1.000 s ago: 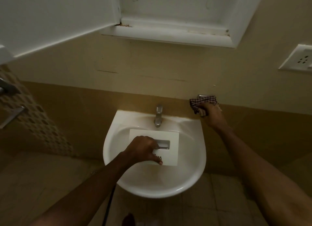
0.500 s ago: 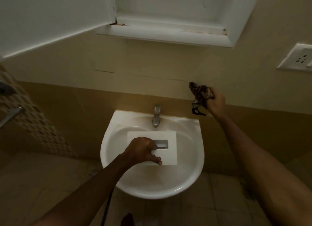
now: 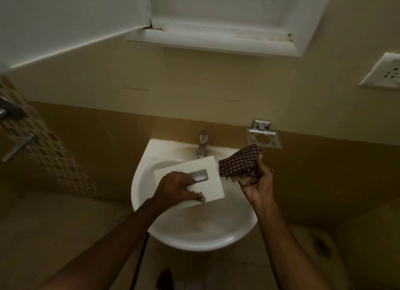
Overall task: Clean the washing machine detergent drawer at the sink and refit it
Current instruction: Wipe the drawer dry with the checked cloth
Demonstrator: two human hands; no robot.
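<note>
My right hand point(image 3: 256, 181) has brought the clutched checked cloth point(image 3: 240, 163) down from the wall holder point(image 3: 264, 137) to the detergent drawer point(image 3: 194, 177), which my left hand point(image 3: 175, 189) grips over the sink point(image 3: 194, 229), ready for wiping.

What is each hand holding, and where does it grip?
Left hand grips the white drawer by its front panel's near edge; right hand clutches a bunched checked cloth.

I hold the white rectangular plastic detergent drawer point(image 3: 213, 177) tilted over the white ceramic sink point(image 3: 194, 229), its front panel with the recessed handle slot facing up, dark lettering near its lower edge, far corner near the tap.
</note>
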